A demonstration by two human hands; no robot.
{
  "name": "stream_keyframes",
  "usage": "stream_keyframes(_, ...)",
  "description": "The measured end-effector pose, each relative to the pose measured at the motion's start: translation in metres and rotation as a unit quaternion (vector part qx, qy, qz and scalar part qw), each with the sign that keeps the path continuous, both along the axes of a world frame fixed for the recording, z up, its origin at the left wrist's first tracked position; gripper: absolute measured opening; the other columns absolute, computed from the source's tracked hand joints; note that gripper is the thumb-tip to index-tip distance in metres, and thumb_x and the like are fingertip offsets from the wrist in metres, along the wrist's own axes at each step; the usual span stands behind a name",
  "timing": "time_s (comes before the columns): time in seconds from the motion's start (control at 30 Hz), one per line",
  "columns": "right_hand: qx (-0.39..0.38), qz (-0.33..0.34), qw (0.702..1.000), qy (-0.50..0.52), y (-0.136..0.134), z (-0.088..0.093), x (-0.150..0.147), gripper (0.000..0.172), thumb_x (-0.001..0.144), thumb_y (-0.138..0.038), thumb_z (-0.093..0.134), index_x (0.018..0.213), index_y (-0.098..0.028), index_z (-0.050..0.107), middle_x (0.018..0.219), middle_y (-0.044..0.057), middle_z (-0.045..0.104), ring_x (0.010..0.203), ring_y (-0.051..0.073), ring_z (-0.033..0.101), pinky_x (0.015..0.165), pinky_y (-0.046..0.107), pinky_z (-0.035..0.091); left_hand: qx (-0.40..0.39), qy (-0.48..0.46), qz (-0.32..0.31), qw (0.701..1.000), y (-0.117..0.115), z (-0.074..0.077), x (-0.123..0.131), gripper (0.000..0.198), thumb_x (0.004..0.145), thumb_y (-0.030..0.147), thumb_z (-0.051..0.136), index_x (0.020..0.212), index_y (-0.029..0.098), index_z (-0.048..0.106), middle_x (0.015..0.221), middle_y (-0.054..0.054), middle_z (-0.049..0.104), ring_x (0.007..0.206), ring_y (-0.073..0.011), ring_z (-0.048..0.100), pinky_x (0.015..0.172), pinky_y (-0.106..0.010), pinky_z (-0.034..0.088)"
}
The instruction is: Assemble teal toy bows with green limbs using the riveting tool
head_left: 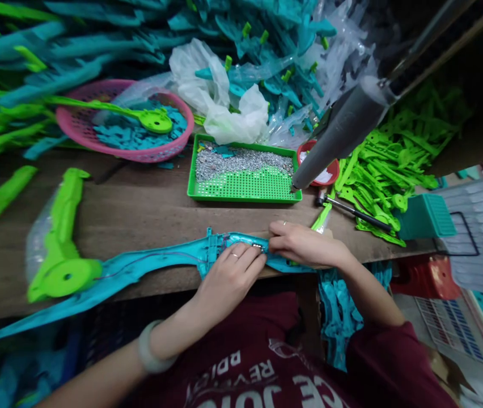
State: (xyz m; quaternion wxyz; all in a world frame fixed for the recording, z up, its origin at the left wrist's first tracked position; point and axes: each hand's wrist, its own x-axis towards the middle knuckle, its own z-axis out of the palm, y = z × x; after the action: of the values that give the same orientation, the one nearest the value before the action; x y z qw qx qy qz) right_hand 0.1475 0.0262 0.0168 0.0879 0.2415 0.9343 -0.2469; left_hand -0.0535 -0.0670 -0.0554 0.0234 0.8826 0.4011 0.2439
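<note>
A long teal plastic toy part (148, 266) lies along the near edge of the wooden table (139, 209). My left hand (228, 277) rests on its middle with the fingers pressed down on it. My right hand (301, 243) meets it from the right, fingertips pinched on a small metal piece (257, 247) at the part's middle. A thin wire runs along the teal part to the left. A lime green plastic part (60, 238) lies to the left on the table.
A green tray (241, 190) of small silvery screws sits behind the hands. A grey powered screwdriver (339, 130) hangs above the tray's right end. A pink basket (126, 122) holds teal pieces at back left. Heaps of teal and green parts fill the back and right.
</note>
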Motion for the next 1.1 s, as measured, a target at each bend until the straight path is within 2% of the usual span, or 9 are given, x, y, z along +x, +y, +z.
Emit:
stream_keyframes(0.13,-0.023,-0.007,0.999,-0.033,0.001,0.000,-0.004,0.014,0.098,-0.013,0.056,0.091,-0.015,0.068,0.095,0.006,0.059,0.086,0.017,0.055,0.077,0.029,0.041,-0.022,0.001,-0.009,1.000,0.001,-0.003,-0.003,0.030,0.096,0.007,0.048,0.116,0.016,0.068,0.102,-0.011,0.068,0.096,-0.0273,0.060,0.081,-0.041,0.053)
stream_keyframes(0.33,-0.030,-0.060,0.997,-0.044,0.000,0.000,-0.010,0.012,0.097,-0.009,0.054,0.094,-0.013,0.065,0.093,0.006,0.061,0.085,0.018,0.056,0.075,0.029,0.041,-0.030,0.018,0.002,0.999,0.004,0.003,0.001,0.029,0.094,0.005,0.049,0.109,0.018,0.070,0.093,-0.009,0.062,0.091,-0.0273,0.057,0.076,-0.039,0.051)
stream_keyframes(0.53,-0.091,0.016,0.996,0.010,0.003,0.009,0.004,0.017,0.101,-0.017,0.049,0.093,-0.016,0.065,0.092,0.005,0.061,0.091,0.019,0.053,0.086,0.032,0.044,-0.036,-0.004,-0.003,0.999,0.006,0.001,-0.001,0.025,0.093,0.005,0.053,0.106,0.018,0.070,0.093,-0.009,0.062,0.091,-0.0271,0.056,0.076,-0.039,0.049)
stream_keyframes(0.63,-0.124,0.000,0.992,0.024,-0.003,0.007,0.009,0.013,0.099,-0.015,0.052,0.101,-0.017,0.065,0.092,0.004,0.064,0.091,0.019,0.054,0.086,0.031,0.045,-0.051,-0.021,-0.012,0.998,0.006,-0.001,-0.003,0.022,0.094,0.006,0.053,0.105,0.017,0.069,0.095,-0.009,0.063,0.093,-0.0270,0.056,0.078,-0.039,0.049)
stream_keyframes(0.73,-0.074,-0.023,0.997,0.015,-0.009,0.003,0.008,0.014,0.098,-0.018,0.054,0.099,-0.017,0.067,0.093,0.006,0.063,0.091,0.020,0.053,0.087,0.033,0.045,-0.053,-0.018,-0.013,0.998,0.006,-0.002,-0.003,0.020,0.094,0.007,0.053,0.103,0.016,0.068,0.096,-0.009,0.064,0.092,-0.0270,0.056,0.077,-0.039,0.049)
stream_keyframes(0.8,-0.054,0.005,0.999,0.007,-0.010,0.002,0.008,0.018,0.100,-0.019,0.052,0.092,-0.018,0.068,0.091,0.005,0.061,0.087,0.019,0.051,0.086,0.034,0.044,-0.048,-0.016,-0.012,0.999,0.006,-0.002,-0.003,0.018,0.095,0.008,0.052,0.100,0.016,0.068,0.095,-0.009,0.064,0.091,-0.0268,0.056,0.077,-0.039,0.049)
stream_keyframes(0.93,-0.103,0.056,0.993,0.027,-0.003,0.005,0.013,0.018,0.097,-0.016,0.054,0.086,-0.017,0.068,0.095,0.005,0.057,0.091,0.018,0.052,0.089,0.032,0.044,-0.036,-0.016,-0.018,0.999,0.007,-0.001,-0.003,0.020,0.096,0.009,0.051,0.105,0.015,0.068,0.095,-0.009,0.064,0.091,-0.0265,0.056,0.077,-0.039,0.050)
stream_keyframes(1.0,-0.099,0.034,0.994,0.032,-0.004,0.004,0.015,0.013,0.094,-0.016,0.059,0.086,-0.017,0.068,0.097,0.005,0.059,0.095,0.019,0.053,0.090,0.031,0.043,-0.029,-0.019,-0.021,0.999,0.007,-0.001,-0.003,0.020,0.096,0.009,0.052,0.107,0.014,0.068,0.096,-0.009,0.065,0.092,-0.0265,0.057,0.077,-0.039,0.050)
stream_keyframes(1.1,-0.011,-0.002,1.000,0.006,-0.015,0.002,0.011,0.009,0.092,-0.025,0.066,0.094,-0.017,0.070,0.096,0.006,0.064,0.095,0.022,0.050,0.084,0.034,0.040,-0.026,-0.023,-0.021,0.999,0.007,-0.001,-0.004,0.018,0.096,0.010,0.053,0.105,0.014,0.068,0.096,-0.009,0.065,0.092,-0.0266,0.057,0.077,-0.039,0.050)
